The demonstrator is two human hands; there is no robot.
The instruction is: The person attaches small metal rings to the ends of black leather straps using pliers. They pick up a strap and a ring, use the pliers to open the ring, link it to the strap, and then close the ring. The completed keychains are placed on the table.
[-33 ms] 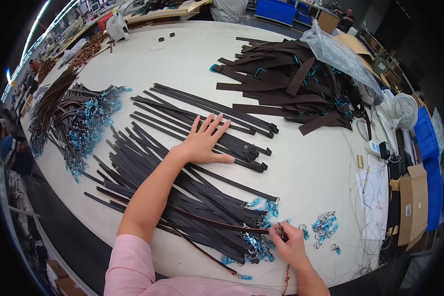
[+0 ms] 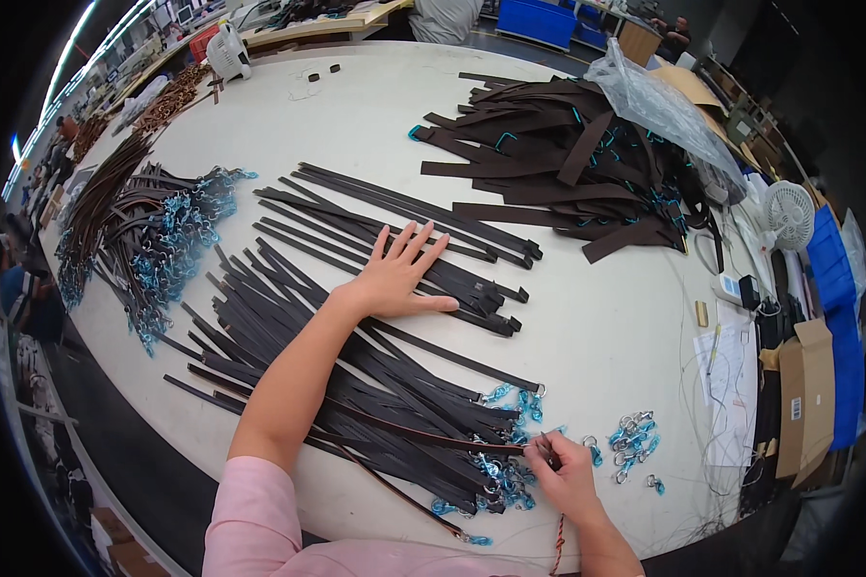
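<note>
Head view: left hand (image 2: 394, 287), fingers wide, rests on black straps (image 2: 490, 300) beyond the strap pile (image 2: 394, 385), while right hand (image 2: 568, 475) pinches a brown-edged strap (image 2: 433, 441) at the pile's right end, where tugging could snag clips (image 2: 496, 481).

Broad pale worktable (image 2: 601, 327). Left: bundled dark straps (image 2: 130, 197) with blue-wrapped metal snap hooks (image 2: 173, 240). Middle: slim black straps (image 2: 375, 192), roughly parallel. Nearer: overlapping heap of black straps (image 2: 394, 415). Beside heap, right: loose clasps (image 2: 633, 440). Farther right: wide brown webbing straps (image 2: 548, 144), piled. Right edge: white papers (image 2: 736, 404), small tan block (image 2: 701, 314).
</note>
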